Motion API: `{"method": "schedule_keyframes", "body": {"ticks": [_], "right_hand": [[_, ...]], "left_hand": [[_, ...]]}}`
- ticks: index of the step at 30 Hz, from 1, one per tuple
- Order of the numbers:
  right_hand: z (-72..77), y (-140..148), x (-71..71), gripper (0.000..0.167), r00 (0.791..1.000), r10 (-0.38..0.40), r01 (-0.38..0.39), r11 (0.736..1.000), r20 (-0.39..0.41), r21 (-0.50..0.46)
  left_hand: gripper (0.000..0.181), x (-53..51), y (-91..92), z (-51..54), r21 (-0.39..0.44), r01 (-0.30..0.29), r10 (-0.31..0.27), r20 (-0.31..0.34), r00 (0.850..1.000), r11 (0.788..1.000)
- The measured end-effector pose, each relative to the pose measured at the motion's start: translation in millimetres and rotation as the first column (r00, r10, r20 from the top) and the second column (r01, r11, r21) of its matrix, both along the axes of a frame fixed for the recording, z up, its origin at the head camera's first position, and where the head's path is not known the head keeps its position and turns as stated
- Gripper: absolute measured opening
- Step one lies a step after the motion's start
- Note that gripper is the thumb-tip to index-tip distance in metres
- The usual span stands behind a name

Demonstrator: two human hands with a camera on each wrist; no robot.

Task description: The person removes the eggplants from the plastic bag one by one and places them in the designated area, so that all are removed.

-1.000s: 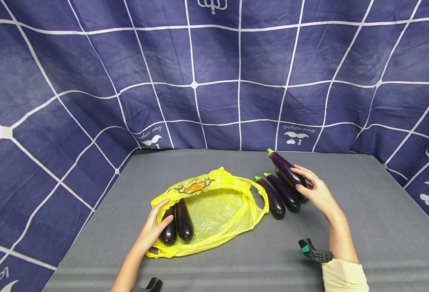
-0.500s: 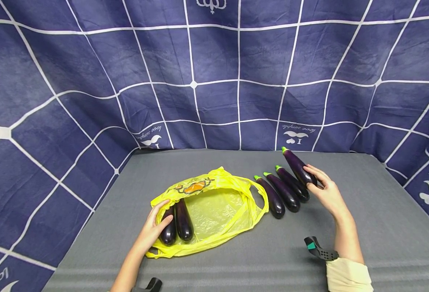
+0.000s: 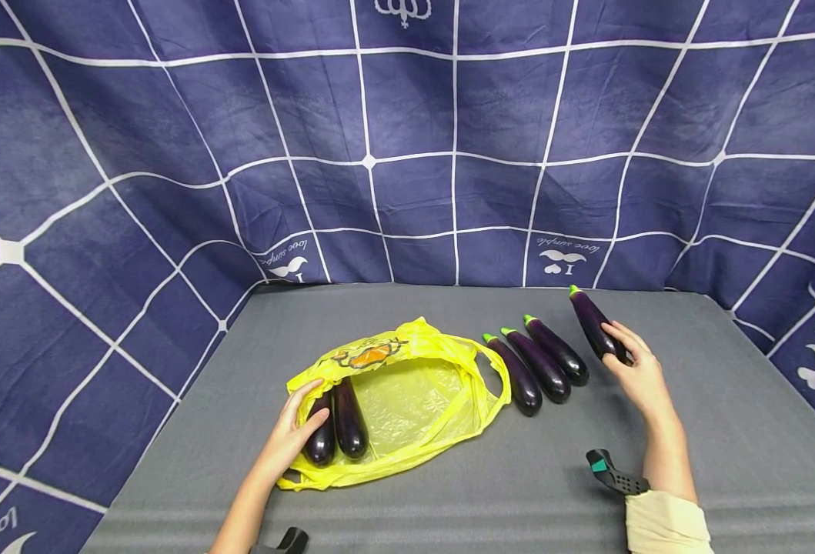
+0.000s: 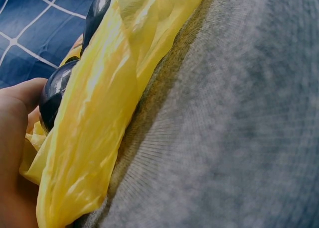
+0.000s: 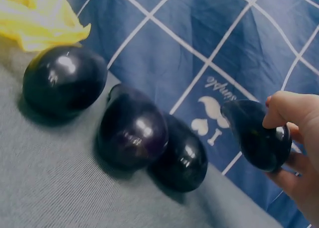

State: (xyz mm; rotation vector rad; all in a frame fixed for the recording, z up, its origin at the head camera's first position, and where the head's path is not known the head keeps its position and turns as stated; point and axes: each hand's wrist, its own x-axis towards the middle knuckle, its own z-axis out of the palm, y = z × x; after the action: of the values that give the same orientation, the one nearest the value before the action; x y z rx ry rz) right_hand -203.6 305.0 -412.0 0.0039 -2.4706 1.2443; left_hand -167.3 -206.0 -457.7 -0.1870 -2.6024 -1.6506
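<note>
My right hand (image 3: pixel 642 377) grips the thick end of an eggplant (image 3: pixel 590 319), its green stem pointing away. Whether this eggplant (image 5: pixel 256 133) touches the table is unclear. To its left, three more eggplants lie side by side: a near-bag eggplant (image 3: pixel 518 377), a middle eggplant (image 3: pixel 540 365) and a right-hand eggplant (image 3: pixel 558 352). A yellow plastic bag (image 3: pixel 414 408) lies with its mouth spread toward me. Two eggplants, the left one (image 3: pixel 320 442) and the right one (image 3: pixel 349 423), are inside. My left hand (image 3: pixel 289 431) holds the bag's left edge, thumb over the left eggplant; some fingers are hidden.
Everything lies on a grey cloth-covered table (image 3: pixel 504 492). A blue curtain (image 3: pixel 414 192) with white grid lines hangs behind it and along both sides. One loop handle (image 3: pixel 500 369) of the bag reaches close to the near-bag eggplant.
My right hand has carried its eggplant to the right, away from the row, uncovering the row's right-hand eggplant. My left hand and the bag have stayed put.
</note>
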Motion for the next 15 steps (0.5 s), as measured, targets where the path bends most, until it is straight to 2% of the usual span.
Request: {"method": "schedule_keyframes", "body": {"ticks": [9,15], "right_hand": [[-16.6,0.2,-6.2,0.047,0.993,-0.008,0.002,0.999,0.115,0.05],[-28.3,1.3,-8.6,0.047,0.988,0.012,-0.021,0.998,0.151,0.061]], "left_hand": [[0.051,-1.2,0.5,0.4,-0.002,0.003,-0.003,0.0,1.0,1.0],[0.051,-0.8,0.2,0.6,-0.01,-0.001,0.001,0.016,1.0,1.0]]}}
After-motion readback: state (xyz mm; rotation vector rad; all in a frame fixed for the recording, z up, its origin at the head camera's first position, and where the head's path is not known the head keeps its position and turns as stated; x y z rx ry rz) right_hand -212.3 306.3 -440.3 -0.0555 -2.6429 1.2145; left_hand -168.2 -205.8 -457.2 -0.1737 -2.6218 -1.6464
